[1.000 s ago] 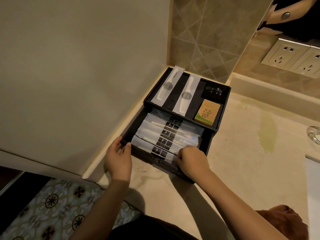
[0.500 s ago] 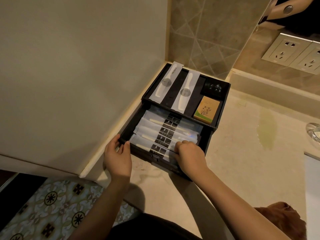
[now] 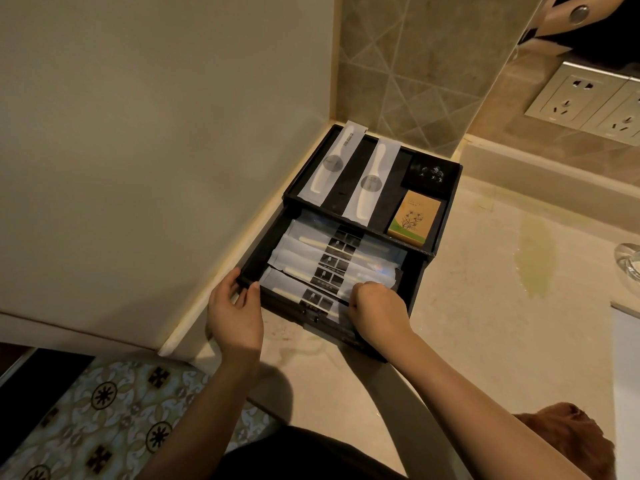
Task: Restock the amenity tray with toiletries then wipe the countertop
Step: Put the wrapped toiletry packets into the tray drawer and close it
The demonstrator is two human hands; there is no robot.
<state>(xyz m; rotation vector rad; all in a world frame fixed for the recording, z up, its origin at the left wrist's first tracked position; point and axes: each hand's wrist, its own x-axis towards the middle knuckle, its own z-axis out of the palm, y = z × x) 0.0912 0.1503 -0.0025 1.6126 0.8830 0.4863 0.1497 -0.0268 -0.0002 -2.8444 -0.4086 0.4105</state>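
Observation:
A black amenity tray (image 3: 446,206) sits in the countertop's far left corner, its lower drawer (image 3: 258,251) pulled out. The drawer holds several clear-wrapped toothbrush packets (image 3: 311,261) with black labels. On top lie two white packaged combs (image 3: 372,181), a small yellow box (image 3: 414,218) and a black packet (image 3: 429,174). My left hand (image 3: 233,315) grips the drawer's front left corner. My right hand (image 3: 379,311) is curled over the front right of the drawer, fingers on the nearest packet.
The beige countertop (image 3: 502,341) has a greenish stain (image 3: 535,265) to the tray's right. A glass dish (image 3: 628,263) is at the right edge, a brown cloth (image 3: 575,441) at the lower right. Wall sockets (image 3: 581,98) are above; patterned floor (image 3: 104,420) lies below left.
Both hands stay at the drawer front; the right hand's fingers have curled tighter over the nearest packet. The view has shifted slightly.

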